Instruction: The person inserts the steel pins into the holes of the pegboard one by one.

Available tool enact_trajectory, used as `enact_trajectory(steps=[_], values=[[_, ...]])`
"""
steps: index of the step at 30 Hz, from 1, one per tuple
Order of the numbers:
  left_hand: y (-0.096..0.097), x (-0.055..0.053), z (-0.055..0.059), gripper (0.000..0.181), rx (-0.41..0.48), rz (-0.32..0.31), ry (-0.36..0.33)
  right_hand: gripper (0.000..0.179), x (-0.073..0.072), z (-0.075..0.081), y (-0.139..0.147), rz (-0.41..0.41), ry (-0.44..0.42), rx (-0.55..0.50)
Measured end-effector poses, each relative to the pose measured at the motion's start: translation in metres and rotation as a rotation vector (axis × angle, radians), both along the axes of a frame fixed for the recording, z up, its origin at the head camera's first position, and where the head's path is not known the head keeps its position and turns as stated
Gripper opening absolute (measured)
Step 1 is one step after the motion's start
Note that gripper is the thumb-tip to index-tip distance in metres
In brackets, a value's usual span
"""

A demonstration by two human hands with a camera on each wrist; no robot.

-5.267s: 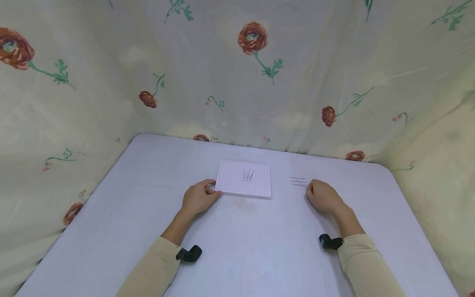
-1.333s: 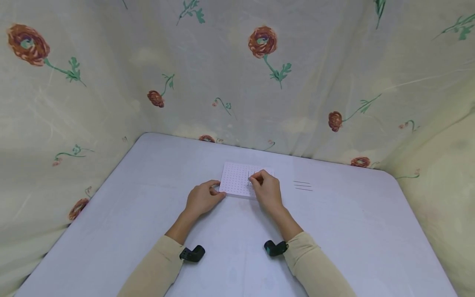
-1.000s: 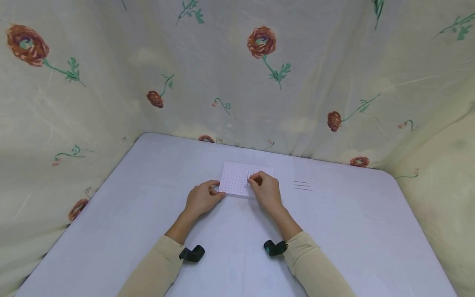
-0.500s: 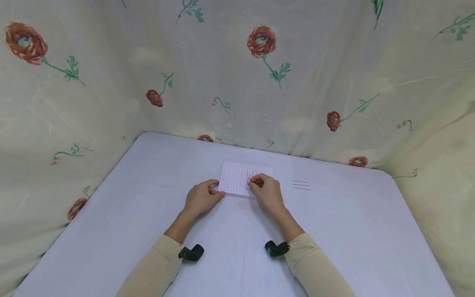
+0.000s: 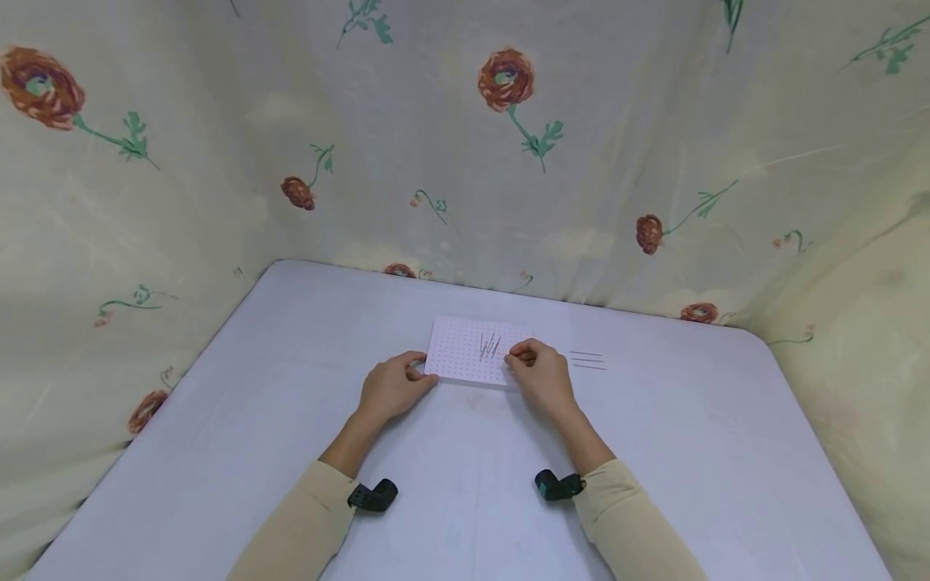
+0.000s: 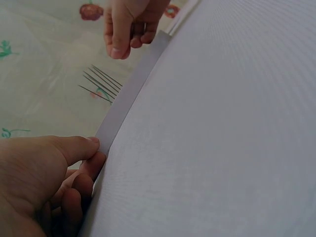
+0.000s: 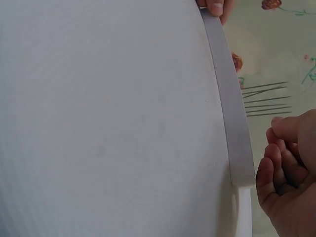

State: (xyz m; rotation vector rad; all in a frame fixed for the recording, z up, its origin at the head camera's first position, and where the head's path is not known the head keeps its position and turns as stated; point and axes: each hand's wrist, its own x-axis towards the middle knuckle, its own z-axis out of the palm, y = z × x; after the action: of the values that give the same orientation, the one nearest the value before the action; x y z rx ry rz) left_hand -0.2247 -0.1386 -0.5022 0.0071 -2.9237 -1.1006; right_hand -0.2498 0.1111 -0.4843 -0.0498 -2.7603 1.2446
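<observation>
A white board (image 5: 454, 347) with a grid of small holes lies on the table, and several thin dark sticks (image 7: 269, 105) stand up from it, leaning at slightly different angles. My left hand (image 5: 388, 389) grips the board's near left corner, thumb on the front edge and fingers around the side. Over the right part of the board is my right hand (image 5: 546, 375), just right of the standing sticks. Its fingers are loosely bent with the thumb near the index finger, and nothing shows between them. To its right, three more thin sticks (image 5: 588, 361) lie roughly parallel on the table.
The table (image 5: 450, 484) has a white cover and rounded far corners. Behind it and along both sides hangs a pale curtain (image 5: 596, 121) printed with red flowers. Each wrist wears a black camera (image 5: 374, 495).
My right hand first went from the loose sticks to the board with a stick. In the last half second it has moved right, off the standing sticks. The left hand keeps its grip.
</observation>
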Motion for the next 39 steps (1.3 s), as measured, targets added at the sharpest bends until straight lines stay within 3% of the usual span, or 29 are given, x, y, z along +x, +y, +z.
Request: enact_trajectory(steps=[11, 30, 39], values=[[0.0, 0.001, 0.0, 0.053, 0.008, -0.002, -0.002, 0.018, -0.003, 0.004, 0.038, -0.046, -0.053, 0.029], [0.0, -0.001, -0.003, 0.053, 0.016, -0.002, 0.008, 0.024, 0.005, 0.011, 0.1, -0.06, -0.034, 0.12], [0.0, -0.001, -0.002, 0.052, 0.015, -0.002, 0.008, 0.028, 0.009, 0.002, 0.127, -0.089, -0.045, 0.164]])
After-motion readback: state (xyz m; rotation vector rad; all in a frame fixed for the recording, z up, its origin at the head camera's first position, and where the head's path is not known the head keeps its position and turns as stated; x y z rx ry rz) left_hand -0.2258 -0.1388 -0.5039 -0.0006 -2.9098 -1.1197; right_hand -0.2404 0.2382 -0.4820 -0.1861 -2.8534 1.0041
